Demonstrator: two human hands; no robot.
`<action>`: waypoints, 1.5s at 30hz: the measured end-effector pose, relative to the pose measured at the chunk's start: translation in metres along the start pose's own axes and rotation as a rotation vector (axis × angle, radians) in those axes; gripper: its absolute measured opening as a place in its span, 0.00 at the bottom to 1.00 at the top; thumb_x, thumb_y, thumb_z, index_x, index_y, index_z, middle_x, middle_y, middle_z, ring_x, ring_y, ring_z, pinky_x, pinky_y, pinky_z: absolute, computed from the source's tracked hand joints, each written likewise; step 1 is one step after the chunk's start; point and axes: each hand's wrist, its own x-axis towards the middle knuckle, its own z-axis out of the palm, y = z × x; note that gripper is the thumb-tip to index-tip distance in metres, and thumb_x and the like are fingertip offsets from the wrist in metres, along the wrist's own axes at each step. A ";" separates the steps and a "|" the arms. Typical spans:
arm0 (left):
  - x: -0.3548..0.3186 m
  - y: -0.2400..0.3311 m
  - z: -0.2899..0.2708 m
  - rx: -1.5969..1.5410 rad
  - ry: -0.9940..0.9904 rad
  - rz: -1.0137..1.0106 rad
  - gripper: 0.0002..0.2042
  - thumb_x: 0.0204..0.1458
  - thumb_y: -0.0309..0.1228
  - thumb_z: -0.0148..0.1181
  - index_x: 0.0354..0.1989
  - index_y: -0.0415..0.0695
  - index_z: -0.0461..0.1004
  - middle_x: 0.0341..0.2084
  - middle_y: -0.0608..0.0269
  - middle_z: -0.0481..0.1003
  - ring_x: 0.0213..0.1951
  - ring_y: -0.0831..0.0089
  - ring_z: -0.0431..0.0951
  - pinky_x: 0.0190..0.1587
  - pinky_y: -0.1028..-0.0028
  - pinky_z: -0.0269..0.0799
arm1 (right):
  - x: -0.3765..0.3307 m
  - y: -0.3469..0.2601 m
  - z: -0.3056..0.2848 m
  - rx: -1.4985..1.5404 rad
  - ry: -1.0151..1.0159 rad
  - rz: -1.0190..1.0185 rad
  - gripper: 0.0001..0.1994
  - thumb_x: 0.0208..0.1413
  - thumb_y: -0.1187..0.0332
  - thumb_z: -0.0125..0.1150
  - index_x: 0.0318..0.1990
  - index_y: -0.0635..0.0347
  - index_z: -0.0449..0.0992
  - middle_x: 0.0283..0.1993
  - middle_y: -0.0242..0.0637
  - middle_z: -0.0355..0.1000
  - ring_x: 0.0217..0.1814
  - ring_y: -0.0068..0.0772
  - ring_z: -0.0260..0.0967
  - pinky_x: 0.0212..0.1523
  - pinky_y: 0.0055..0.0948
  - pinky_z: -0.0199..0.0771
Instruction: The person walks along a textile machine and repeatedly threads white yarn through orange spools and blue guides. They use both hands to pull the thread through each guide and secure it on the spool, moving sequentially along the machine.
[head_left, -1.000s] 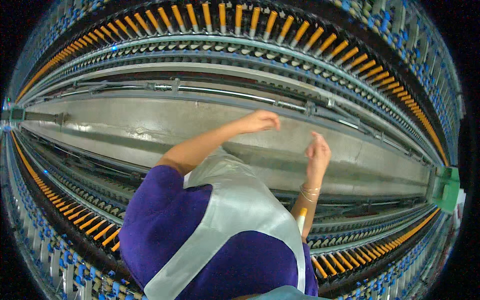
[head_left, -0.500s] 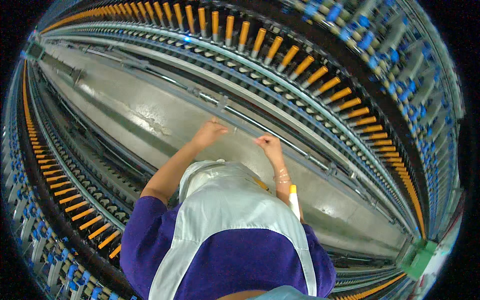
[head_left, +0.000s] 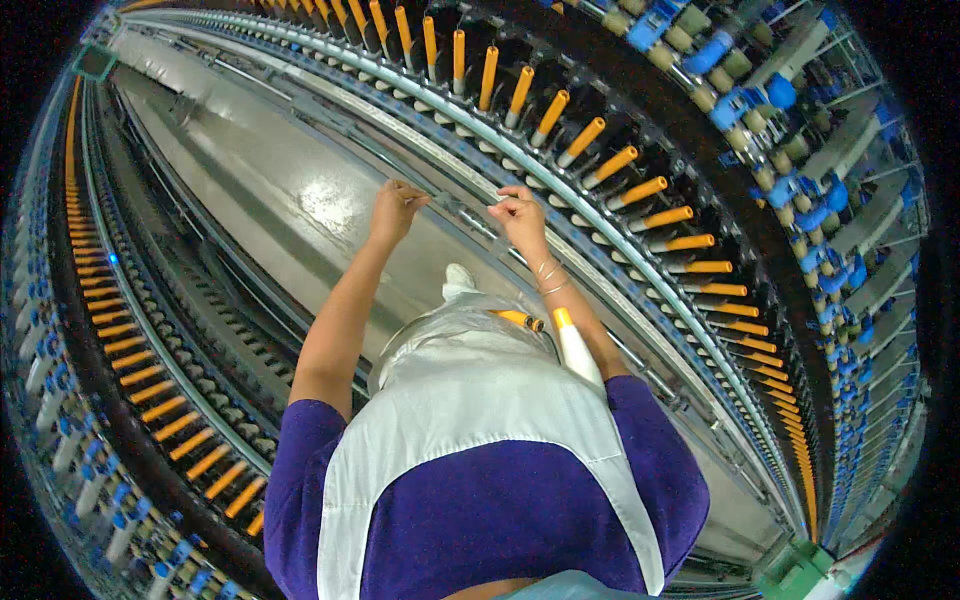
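My left hand [head_left: 399, 208] is raised above the aisle floor, thumb and fingertips pinched together. What they pinch, if anything, is too small to see. To its right, my right hand [head_left: 519, 220] is also closed in a pinch near the front rail of the right-hand spinning frame; its contents cannot be made out. The two hands are apart. A bobbin of white yarn [head_left: 577, 350] with a yellow-orange tip stands at my apron [head_left: 470, 390], beside my right forearm. Several orange tubes [head_left: 515, 318] stick out at the apron's front.
A long row of orange bobbin tubes [head_left: 600, 140] curves along the right-hand frame, below blue and beige parts [head_left: 720, 100]. Another frame with orange tubes [head_left: 160, 410] runs on my left. Between them lies the grey floor [head_left: 260, 150]. A green box [head_left: 795, 570] stands lower right.
Both hands have moved forward, up in the view, and closer to the right-hand frame. My body has turned toward that frame, and a shoe and the orange tubes at the apron show more.
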 end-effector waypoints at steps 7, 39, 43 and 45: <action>0.152 -0.021 0.047 -0.739 -0.297 -0.771 0.07 0.44 0.32 0.63 0.32 0.45 0.77 0.25 0.70 0.74 0.27 0.78 0.69 0.27 0.76 0.61 | 0.076 0.010 0.033 0.441 0.157 0.641 0.11 0.51 0.65 0.64 0.26 0.65 0.78 0.17 0.32 0.70 0.14 0.18 0.62 0.16 0.20 0.61; 0.242 -0.057 0.122 -0.780 -0.277 -1.344 0.09 0.50 0.36 0.61 0.39 0.52 0.76 0.15 0.73 0.57 0.18 0.79 0.56 0.20 0.79 0.50 | 0.112 0.059 0.085 0.032 0.879 0.536 0.08 0.51 0.69 0.63 0.27 0.65 0.79 0.16 0.28 0.68 0.15 0.14 0.61 0.16 0.18 0.60; 0.225 -0.057 0.100 -0.948 -0.367 -1.009 0.09 0.51 0.34 0.60 0.41 0.52 0.78 0.17 0.73 0.65 0.20 0.81 0.61 0.22 0.78 0.51 | 0.104 0.048 0.078 0.019 0.820 0.541 0.08 0.51 0.68 0.63 0.28 0.64 0.79 0.17 0.30 0.70 0.15 0.16 0.63 0.16 0.19 0.61; 0.216 -0.050 0.091 -0.743 -0.383 -0.796 0.08 0.52 0.32 0.57 0.39 0.48 0.78 0.22 0.71 0.71 0.24 0.82 0.65 0.23 0.77 0.56 | 0.098 0.037 0.077 -0.001 0.767 0.480 0.09 0.52 0.67 0.62 0.30 0.64 0.80 0.18 0.32 0.73 0.16 0.17 0.66 0.17 0.20 0.62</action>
